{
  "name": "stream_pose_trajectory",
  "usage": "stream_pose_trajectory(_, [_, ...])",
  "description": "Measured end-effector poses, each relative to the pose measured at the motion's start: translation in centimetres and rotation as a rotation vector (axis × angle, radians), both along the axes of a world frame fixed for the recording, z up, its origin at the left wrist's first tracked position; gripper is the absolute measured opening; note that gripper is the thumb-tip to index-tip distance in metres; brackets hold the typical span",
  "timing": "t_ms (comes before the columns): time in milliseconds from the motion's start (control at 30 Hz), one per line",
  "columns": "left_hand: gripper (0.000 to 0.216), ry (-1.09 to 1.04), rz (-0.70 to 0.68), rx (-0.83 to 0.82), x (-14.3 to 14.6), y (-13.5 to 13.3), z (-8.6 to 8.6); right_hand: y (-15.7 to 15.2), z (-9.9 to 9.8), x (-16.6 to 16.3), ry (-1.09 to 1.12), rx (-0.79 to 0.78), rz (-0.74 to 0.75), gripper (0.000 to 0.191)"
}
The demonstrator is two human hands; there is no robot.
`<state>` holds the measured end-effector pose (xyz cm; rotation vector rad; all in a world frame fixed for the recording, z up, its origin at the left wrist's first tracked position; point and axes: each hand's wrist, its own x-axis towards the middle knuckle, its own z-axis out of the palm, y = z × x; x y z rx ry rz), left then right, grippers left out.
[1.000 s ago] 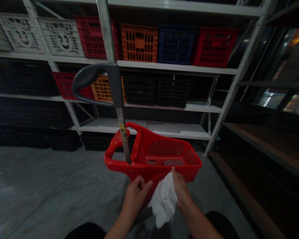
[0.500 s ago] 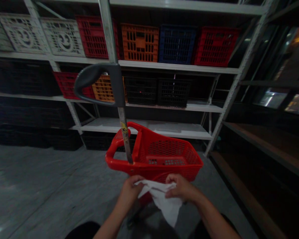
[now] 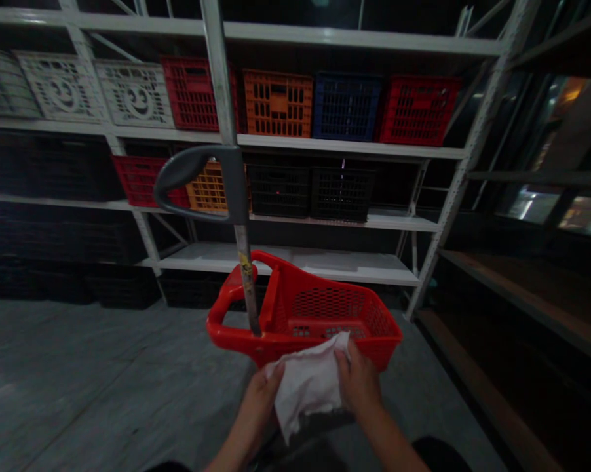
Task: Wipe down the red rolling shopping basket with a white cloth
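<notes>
A white cloth or wipe [image 3: 311,380] is stretched between my two hands. My left hand [image 3: 262,393] pinches its left edge, thumb on top. Its right side is gripped by my right hand [image 3: 359,378], with the upper corner sticking up past the fingers. The lower edge hangs loose and uneven. Just behind the cloth stands a red plastic shopping cart [image 3: 325,314] with a mesh basket, its near side partly hidden by the cloth and hands. From the cart rises a metal pole [image 3: 246,282] carrying a dark grey loop handle [image 3: 234,183].
White metal shelving [image 3: 349,145] runs across the back, holding an orange crate [image 3: 278,105], a blue crate [image 3: 347,107], a red crate [image 3: 420,110] and several others. Dark shelving [image 3: 512,288] borders the right side. Grey concrete floor [image 3: 79,373] extends to the left.
The cloth has been spread from a bunched, drooping shape into a flatter sheet. My right hand has turned more upright. The view has tilted up slightly.
</notes>
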<state>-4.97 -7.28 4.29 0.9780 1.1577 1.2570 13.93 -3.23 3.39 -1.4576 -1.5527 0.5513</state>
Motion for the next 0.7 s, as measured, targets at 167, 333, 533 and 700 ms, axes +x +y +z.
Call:
stream_pose_trajectory(167, [0.040,-0.009,-0.064,0.031,2.1,-0.7,0.9,-3.4,1.4,-3.0,0.086,0.065,0.385,0.021])
stream_pose_trajectory(333, [0.038,-0.054,-0.081,0.027,2.5,-0.9,1.0,-4.2,1.2,-3.3,0.143,0.091,0.528,0.035])
stream_pose_trajectory(533, [0.034,-0.065,0.158,0.159,1.2,-0.7,0.9,-2.5,0.5,-1.0,0.232,0.069,0.645,0.029])
stream_pose_trajectory(700, [0.032,-0.162,-0.149,0.052,1.7,-1.4,0.2,-2.0,0.7,-1.0,0.252,-0.006,0.761,0.027])
